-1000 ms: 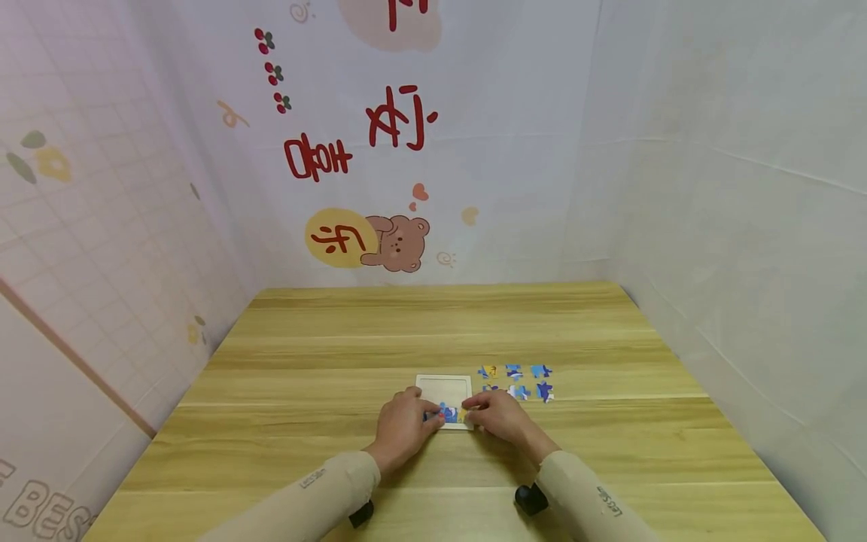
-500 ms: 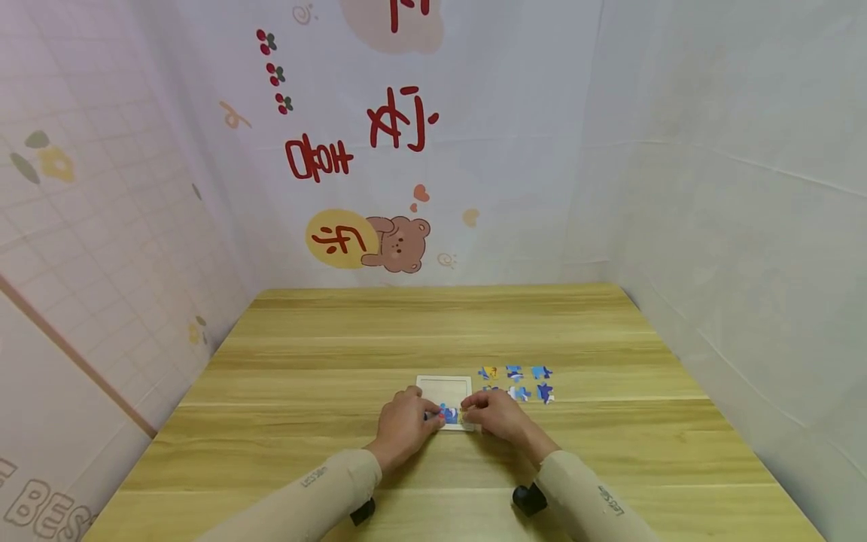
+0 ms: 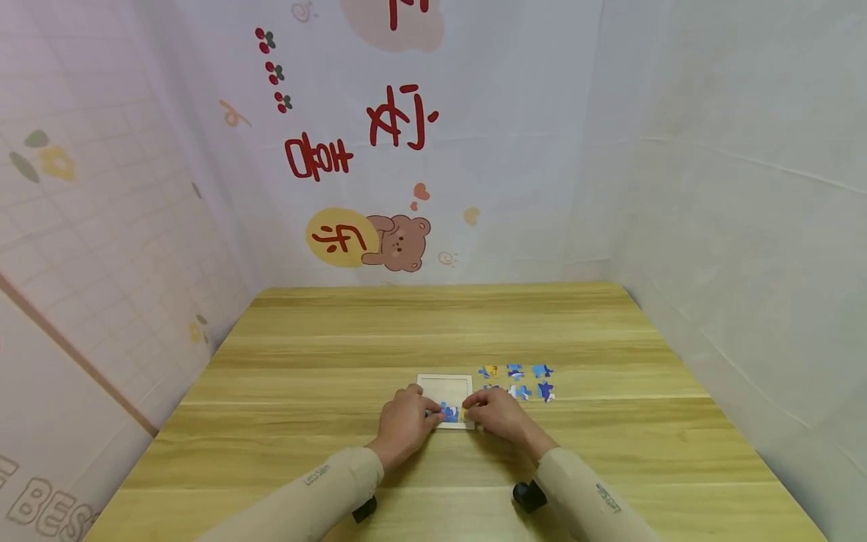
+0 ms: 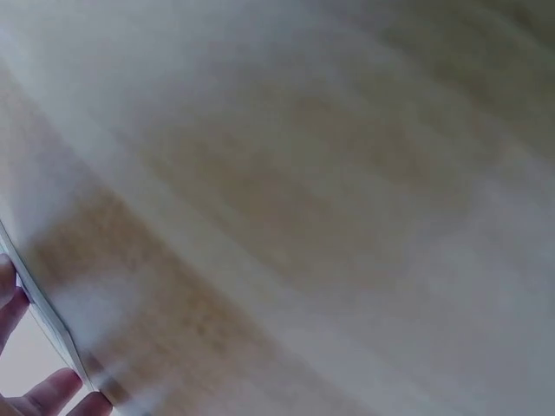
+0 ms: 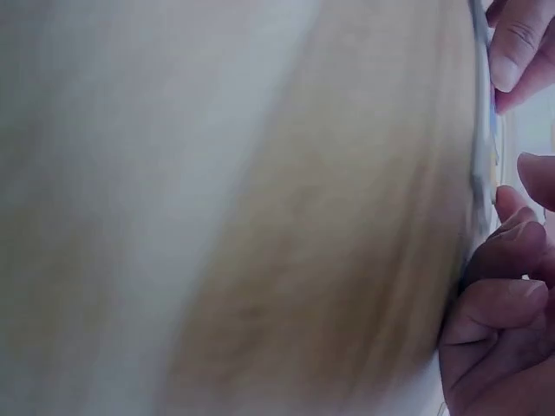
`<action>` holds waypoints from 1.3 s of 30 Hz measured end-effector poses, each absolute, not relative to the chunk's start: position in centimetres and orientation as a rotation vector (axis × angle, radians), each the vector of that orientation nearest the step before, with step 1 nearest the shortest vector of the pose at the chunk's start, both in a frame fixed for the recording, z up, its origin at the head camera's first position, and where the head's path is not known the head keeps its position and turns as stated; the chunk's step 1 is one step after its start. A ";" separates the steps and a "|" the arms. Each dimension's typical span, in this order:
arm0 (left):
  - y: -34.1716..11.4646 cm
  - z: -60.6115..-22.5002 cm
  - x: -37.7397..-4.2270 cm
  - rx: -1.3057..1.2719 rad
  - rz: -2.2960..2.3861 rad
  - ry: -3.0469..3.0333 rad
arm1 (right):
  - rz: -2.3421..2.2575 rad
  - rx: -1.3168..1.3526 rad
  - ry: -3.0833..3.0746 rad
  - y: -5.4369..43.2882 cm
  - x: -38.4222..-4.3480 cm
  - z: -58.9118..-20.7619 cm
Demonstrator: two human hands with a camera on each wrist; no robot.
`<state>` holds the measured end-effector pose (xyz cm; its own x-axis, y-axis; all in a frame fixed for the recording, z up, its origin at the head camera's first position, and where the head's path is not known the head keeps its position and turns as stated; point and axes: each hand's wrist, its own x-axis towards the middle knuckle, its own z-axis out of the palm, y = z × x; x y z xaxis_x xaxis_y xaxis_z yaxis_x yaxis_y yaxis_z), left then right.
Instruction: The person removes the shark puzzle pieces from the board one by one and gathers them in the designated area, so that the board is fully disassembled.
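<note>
A white puzzle frame point(image 3: 445, 376) lies flat on the wooden table point(image 3: 433, 324). Along its near side sit blue puzzle pieces point(image 3: 450, 413). My left hand point(image 3: 403, 421) is at the frame's near left corner, its thumb and fingers gripping the edge; the left wrist view has its fingertips point(image 4: 52, 392) on that rim. With thumb and index finger my right hand point(image 3: 500, 414) pinches a yellow puzzle piece point(image 3: 463, 415) at the frame's near right corner. In the right wrist view its other fingers point(image 5: 499, 303) are curled beside the rim. My fingers partly hide the pieces.
Right of the frame, several loose puzzle pieces point(image 3: 519, 392) lie in two rows, one partly behind my right hand. A printed white cloth point(image 3: 515, 188) hangs behind the table and along both sides.
Both hands stay at the frame's near corners with only slight finger movement. The loose pieces have not moved; the head view shifts a little.
</note>
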<state>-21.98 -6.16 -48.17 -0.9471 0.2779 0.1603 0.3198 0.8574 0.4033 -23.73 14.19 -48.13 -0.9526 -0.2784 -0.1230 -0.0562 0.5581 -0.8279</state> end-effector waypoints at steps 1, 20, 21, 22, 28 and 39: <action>-6.2 -48.2 -22.0 -0.473 -0.665 -2.933 | -1.363 -0.259 2.537 14.1 -23.8 -48.0; -6.2 -48.6 -22.1 -0.454 -0.615 -2.944 | -1.552 -0.308 2.411 14.3 -23.6 -48.6; -6.2 -48.6 -22.1 -0.455 -0.612 -2.941 | -1.560 -0.309 2.413 14.3 -23.7 -48.7; -6.2 -48.6 -22.1 -0.455 -0.611 -2.940 | -1.571 -0.309 2.413 14.2 -23.7 -48.8; -6.3 -48.9 -22.2 -0.469 -0.609 -2.911 | -1.699 -0.207 2.312 15.0 -24.0 -48.7; -6.6 -49.0 -22.1 -0.479 -0.646 -2.885 | -1.658 -0.045 2.268 19.7 -23.7 -48.6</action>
<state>-22.12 -6.57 -49.05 -0.9384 0.2747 0.2096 0.3379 0.8567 0.3898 -23.67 19.66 -48.56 -0.9450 -0.2176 -0.2444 0.1669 0.3217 -0.9320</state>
